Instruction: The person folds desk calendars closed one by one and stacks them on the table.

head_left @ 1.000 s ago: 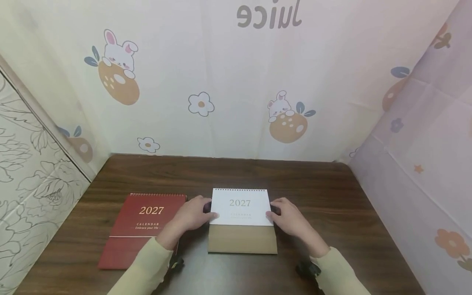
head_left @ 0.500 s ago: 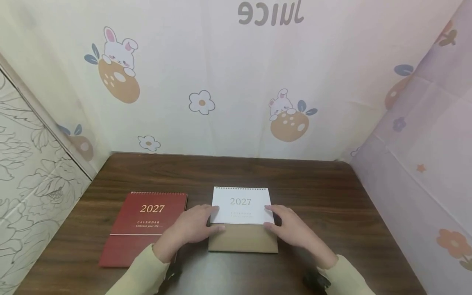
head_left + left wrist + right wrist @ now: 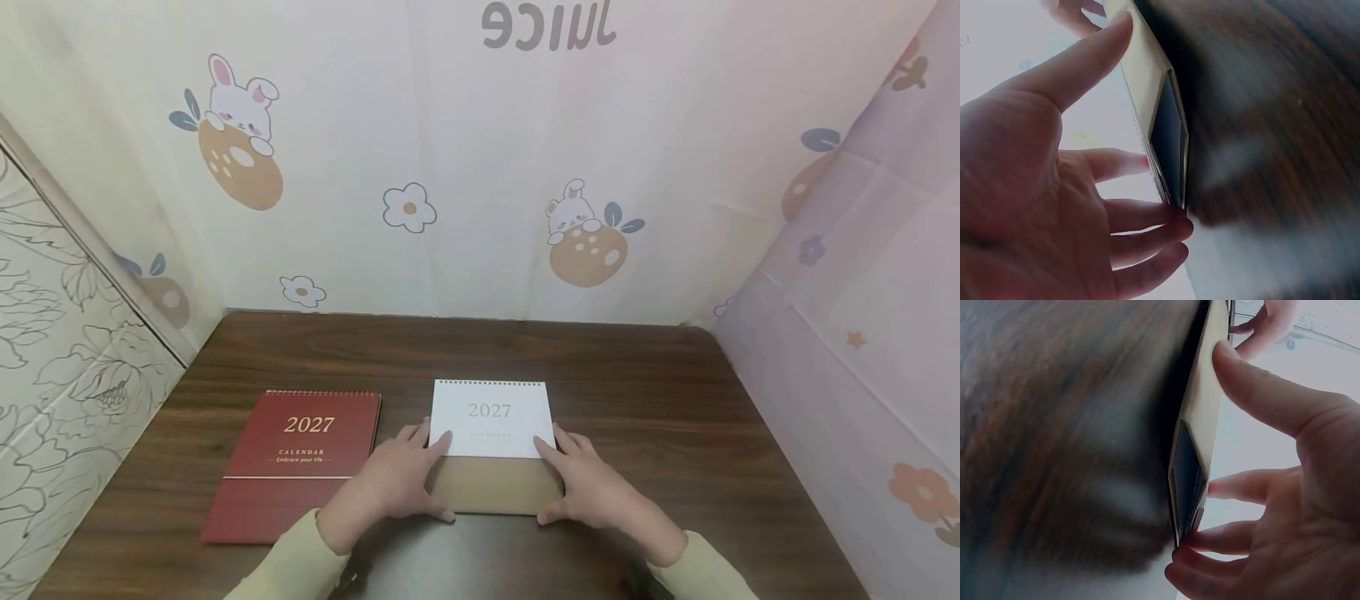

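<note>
A white 2027 desk calendar (image 3: pixel 491 417) with a spiral top edge stands on a tan folded base in the middle of the table. My left hand (image 3: pixel 397 477) touches its left side. The index fingertip lies on the white page, and the thumb is at the base's front corner. On the right side my right hand (image 3: pixel 596 487) mirrors this, fingers spread. Both wrist views show the base's tan cardboard (image 3: pixel 1147 56) side-on, hollow and dark inside, with fairly straight fingers (image 3: pixel 1210 569) touching its edge.
To the left lies a red 2027 calendar (image 3: pixel 315 442), partly behind my left forearm. The brown wooden table (image 3: pixel 585 350) ends at a patterned curtain (image 3: pixel 480 250) at the back. Another curtain (image 3: pixel 862 400) hangs along the right.
From gripping the white page's sides, both hands have come toward me. Their thumbs have moved down to the base's front corners. The white calendar stays in place.
</note>
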`<action>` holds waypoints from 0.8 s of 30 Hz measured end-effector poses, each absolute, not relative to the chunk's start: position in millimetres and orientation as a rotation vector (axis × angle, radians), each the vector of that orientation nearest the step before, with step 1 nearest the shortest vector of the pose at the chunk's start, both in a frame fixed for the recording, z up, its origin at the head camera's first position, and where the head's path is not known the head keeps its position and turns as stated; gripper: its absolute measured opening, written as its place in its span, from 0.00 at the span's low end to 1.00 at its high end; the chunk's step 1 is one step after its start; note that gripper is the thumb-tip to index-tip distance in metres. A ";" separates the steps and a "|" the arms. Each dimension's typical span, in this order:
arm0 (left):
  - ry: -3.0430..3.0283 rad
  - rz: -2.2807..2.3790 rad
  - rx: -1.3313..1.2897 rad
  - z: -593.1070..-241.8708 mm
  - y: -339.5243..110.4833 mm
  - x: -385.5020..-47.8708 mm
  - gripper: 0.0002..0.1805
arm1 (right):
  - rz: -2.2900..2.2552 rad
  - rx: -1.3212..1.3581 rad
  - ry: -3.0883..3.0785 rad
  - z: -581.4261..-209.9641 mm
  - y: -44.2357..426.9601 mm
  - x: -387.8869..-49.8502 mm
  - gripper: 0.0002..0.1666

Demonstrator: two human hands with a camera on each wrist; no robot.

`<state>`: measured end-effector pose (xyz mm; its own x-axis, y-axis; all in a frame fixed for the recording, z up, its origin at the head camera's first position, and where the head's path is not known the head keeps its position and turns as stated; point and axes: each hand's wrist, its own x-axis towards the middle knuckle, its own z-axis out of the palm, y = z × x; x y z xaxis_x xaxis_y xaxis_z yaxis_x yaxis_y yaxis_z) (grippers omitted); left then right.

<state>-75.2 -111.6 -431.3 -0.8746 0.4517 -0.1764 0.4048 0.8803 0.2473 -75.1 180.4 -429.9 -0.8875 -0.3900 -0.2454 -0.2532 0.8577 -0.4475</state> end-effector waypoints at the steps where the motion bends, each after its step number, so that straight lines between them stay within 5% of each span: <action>1: 2.822 0.280 0.653 -431.5 -111.2 -75.1 0.59 | -0.569 -0.483 2.703 -430.1 179.8 -74.5 0.61; 24: 2.845 0.064 0.680 -430.7 -100.4 -77.2 0.60 | -0.334 -0.561 2.722 -433.5 171.8 -77.1 0.58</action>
